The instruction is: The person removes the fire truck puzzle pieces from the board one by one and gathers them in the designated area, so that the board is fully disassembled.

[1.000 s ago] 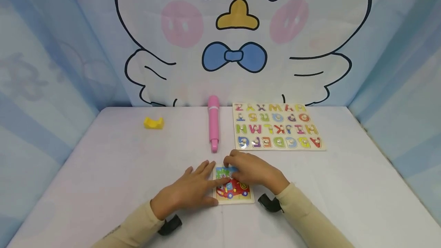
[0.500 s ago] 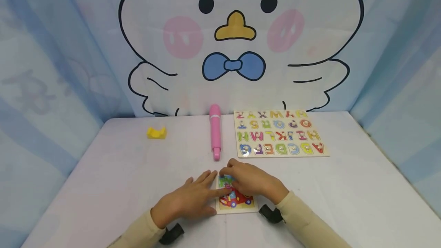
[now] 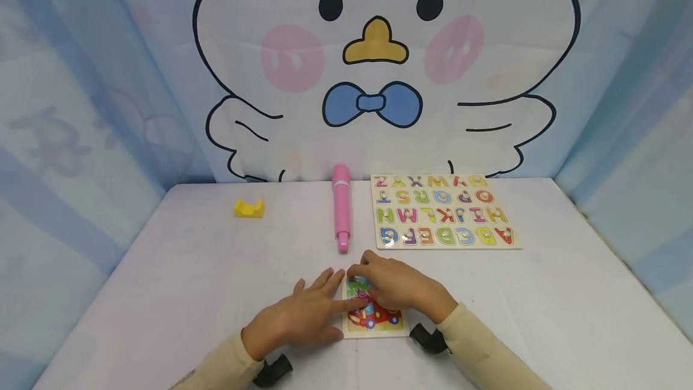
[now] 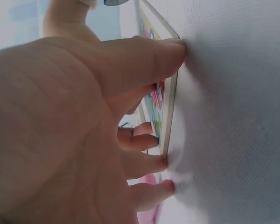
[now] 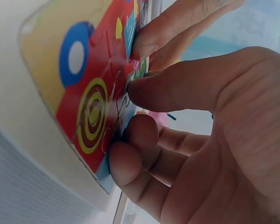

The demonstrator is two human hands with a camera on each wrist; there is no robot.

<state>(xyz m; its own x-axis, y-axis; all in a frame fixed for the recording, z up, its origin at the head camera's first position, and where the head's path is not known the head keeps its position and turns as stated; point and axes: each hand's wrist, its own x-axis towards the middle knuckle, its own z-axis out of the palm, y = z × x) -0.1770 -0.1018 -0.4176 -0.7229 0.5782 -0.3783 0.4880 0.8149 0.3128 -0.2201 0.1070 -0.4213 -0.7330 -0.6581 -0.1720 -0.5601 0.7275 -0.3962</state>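
A small wooden jigsaw puzzle (image 3: 379, 321) with a red car picture lies flat near the table's front. My left hand (image 3: 303, 318) is spread at its left side, with the index finger reaching across the picture. In the left wrist view, the thumb (image 4: 165, 58) rests at the puzzle's pale edge (image 4: 171, 107). My right hand (image 3: 403, 284) curls over the upper part of the puzzle. The right wrist view shows its thumb (image 5: 154, 95) and bent fingertips (image 5: 126, 163) pinching a puzzle piece (image 5: 126, 109), mostly hidden by the fingers, close to the yellow-ringed wheel (image 5: 94, 114).
Behind the hands lies a pink pen-shaped object (image 3: 341, 209). A wooden alphabet board (image 3: 446, 215) with letter pieces is at the back right, and a small yellow block (image 3: 249, 209) at the back left. A cartoon-printed curtain (image 3: 373, 143) stands along the table's back edge.
The head view has tilted, so everything sits lower in it. My right hand has shifted slightly left over the puzzle, covering more of the car. My left hand stays in place.
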